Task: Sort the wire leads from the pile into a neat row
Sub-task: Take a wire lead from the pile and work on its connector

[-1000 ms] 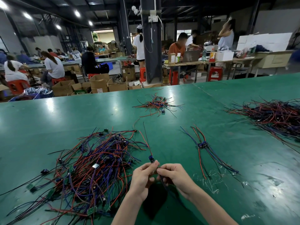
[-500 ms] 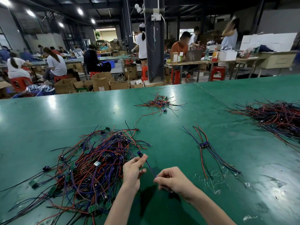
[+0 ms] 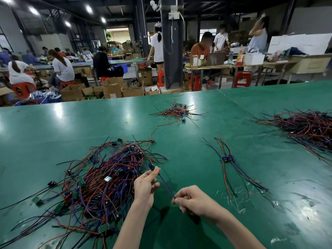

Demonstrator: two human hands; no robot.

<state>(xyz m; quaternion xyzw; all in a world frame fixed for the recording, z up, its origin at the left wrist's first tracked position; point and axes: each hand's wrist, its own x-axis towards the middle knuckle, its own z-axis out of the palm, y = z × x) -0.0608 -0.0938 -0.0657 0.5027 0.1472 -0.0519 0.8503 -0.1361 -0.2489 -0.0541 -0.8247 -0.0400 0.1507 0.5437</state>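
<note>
On the green table (image 3: 179,126), near its front edge, a tangled pile (image 3: 100,178) of red, blue and black wire leads lay to the left, some with small green boards on their ends. Just beside the right edge of that pile the left hand (image 3: 145,184) pinched a single blue lead (image 3: 165,183) between thumb and forefinger, close to the small blue plug (image 3: 150,166) at its upper end; the other fingers were loosely curled under. The right hand (image 3: 192,200) was curled into a loose fist and pinched the lower end of the same lead, so that the wire ran nearly straight between the two hands, raised off the table. To the right, well apart from the pile, a short row (image 3: 227,159) of leads lay side by side with their plugs gathered in the middle. Farther back a smaller heap (image 3: 177,113) of leads sat near the middle of the table, and a large dark heap (image 3: 309,128) spread along the right side. Beyond the table stood a dark pillar (image 3: 170,51), open cardboard boxes (image 3: 113,87) and red stools (image 3: 241,79), with people seated and standing at other benches.
</note>
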